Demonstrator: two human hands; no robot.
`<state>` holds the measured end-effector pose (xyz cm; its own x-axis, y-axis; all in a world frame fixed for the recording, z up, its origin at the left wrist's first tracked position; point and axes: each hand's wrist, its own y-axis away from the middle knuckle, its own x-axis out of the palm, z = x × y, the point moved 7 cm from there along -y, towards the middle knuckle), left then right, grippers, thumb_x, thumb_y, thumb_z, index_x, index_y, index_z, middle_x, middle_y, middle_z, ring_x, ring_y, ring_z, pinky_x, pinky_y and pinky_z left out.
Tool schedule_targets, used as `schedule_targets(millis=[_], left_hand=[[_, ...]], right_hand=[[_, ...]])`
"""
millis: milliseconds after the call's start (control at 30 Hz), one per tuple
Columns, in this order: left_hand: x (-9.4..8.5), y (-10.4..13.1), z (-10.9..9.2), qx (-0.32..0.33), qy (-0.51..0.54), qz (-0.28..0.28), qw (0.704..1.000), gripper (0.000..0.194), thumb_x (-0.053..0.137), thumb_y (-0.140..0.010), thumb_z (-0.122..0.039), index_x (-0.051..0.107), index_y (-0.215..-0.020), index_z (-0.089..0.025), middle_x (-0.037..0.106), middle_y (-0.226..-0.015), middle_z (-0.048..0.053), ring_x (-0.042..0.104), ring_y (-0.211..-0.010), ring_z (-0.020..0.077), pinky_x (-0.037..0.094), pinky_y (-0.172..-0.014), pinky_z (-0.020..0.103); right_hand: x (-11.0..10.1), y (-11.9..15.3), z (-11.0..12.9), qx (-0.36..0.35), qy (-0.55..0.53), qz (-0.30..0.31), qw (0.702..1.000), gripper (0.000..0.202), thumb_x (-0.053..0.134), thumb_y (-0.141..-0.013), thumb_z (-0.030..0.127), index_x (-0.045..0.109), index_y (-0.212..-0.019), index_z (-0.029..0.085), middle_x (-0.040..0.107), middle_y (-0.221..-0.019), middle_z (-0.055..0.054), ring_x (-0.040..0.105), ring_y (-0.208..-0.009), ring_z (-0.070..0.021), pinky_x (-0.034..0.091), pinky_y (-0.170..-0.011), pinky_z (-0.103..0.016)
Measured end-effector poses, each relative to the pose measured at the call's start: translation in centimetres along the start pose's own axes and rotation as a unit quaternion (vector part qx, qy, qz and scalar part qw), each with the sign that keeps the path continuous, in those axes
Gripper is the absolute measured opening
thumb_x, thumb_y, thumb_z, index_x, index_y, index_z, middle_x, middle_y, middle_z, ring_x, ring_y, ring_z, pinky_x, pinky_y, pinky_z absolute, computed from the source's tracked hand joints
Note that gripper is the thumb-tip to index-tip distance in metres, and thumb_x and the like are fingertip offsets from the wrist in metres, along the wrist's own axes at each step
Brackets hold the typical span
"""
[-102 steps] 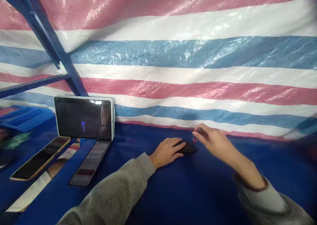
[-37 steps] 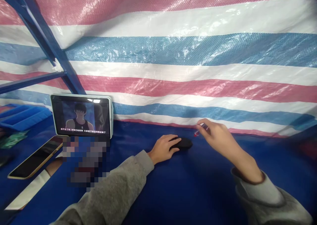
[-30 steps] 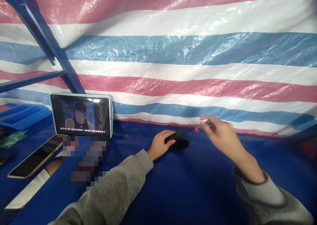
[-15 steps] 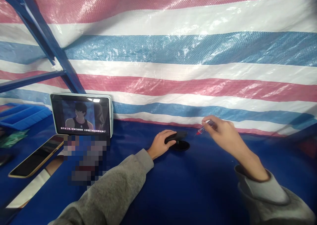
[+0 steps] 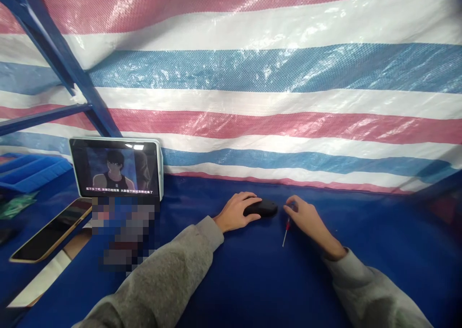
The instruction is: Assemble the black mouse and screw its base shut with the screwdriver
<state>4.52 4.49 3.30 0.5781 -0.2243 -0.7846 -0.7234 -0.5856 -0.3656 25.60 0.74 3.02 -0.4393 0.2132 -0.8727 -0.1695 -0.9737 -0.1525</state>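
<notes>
My left hand (image 5: 238, 211) is closed on a black computer mouse (image 5: 263, 208), thumb on the near side and fingers over its left end. The mouse is on the blue tabletop. Just to its right, my right hand (image 5: 305, 217) pinches the handle of a small screwdriver (image 5: 287, 229). Its red collar and thin metal shaft stick out below the fingers, pointing down and towards me. Most of the handle is hidden by the hand.
On the left, a tablet (image 5: 117, 169) stands upright playing a video. A phone (image 5: 50, 232) lies in front of it, with a blue tray (image 5: 36, 171) behind. A striped plastic sheet (image 5: 260, 102) hangs along the table's back edge.
My right hand has come down and slightly left, and the screwdriver now points towards me. Two dark parts that were apart under my left hand now look like one closed mouse.
</notes>
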Motion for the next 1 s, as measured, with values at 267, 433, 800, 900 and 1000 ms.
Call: schedule_targets(millis=[267,433,800,900,1000], left_hand=[[0.2,0.1,-0.8,0.024,-0.049,0.005,0.998,0.051,0.056,-0.092,-0.050,0.049,-0.136,-0.026,0.054,-0.133,0.008,0.054,-0.119,0.0259,0.045,-0.102,0.042],[-0.3,0.0,-0.5,0.004,-0.056,-0.021,0.998,0.044,0.052,-0.094,-0.049,0.057,-0.128,-0.022,0.060,-0.126,0.008,0.059,-0.113,0.0249,0.047,-0.099,0.040],[-2.4,-0.2,0.9,-0.074,0.107,-0.100,0.986,0.036,0.039,-0.101,-0.042,0.060,-0.124,-0.025,0.066,-0.120,0.002,0.062,-0.110,0.0201,0.045,-0.101,0.034],[-3.5,0.1,2.6,-0.120,0.167,-0.203,0.957,0.038,0.034,-0.102,-0.042,0.064,-0.117,-0.023,0.067,-0.114,0.004,0.063,-0.106,0.0199,0.048,-0.096,0.033],[-4.0,0.7,4.8,-0.179,0.249,-0.295,0.905,0.044,0.033,-0.101,-0.047,0.065,-0.109,-0.019,0.067,-0.096,0.006,0.065,-0.080,0.0167,0.052,-0.070,0.027]], right_hand=[[0.2,1.2,1.6,0.013,0.154,-0.031,0.987,0.029,0.038,-0.095,0.040,0.060,-0.096,0.021,0.068,-0.082,-0.008,0.066,-0.070,-0.0235,0.042,-0.056,-0.030],[-0.1,2.2,5.1,-0.198,0.064,-0.099,0.973,0.043,0.043,-0.094,0.041,0.050,-0.130,0.018,0.057,-0.127,-0.016,0.053,-0.121,-0.0287,0.044,-0.098,-0.044],[1.6,-0.5,7.7,-0.255,-0.070,0.092,0.960,0.045,0.064,-0.084,0.040,0.055,-0.125,0.023,0.065,-0.124,-0.009,0.060,-0.112,-0.0270,0.045,-0.098,-0.045],[0.7,-2.1,7.2,-0.180,-0.176,0.122,0.960,0.046,0.065,-0.081,0.046,0.058,-0.120,0.023,0.068,-0.117,-0.006,0.063,-0.106,-0.0253,0.047,-0.096,-0.041],[-0.1,-3.2,6.1,-0.109,-0.275,0.108,0.949,0.045,0.064,-0.079,0.048,0.063,-0.115,0.020,0.069,-0.113,-0.007,0.064,-0.102,-0.0257,0.049,-0.092,-0.040]])
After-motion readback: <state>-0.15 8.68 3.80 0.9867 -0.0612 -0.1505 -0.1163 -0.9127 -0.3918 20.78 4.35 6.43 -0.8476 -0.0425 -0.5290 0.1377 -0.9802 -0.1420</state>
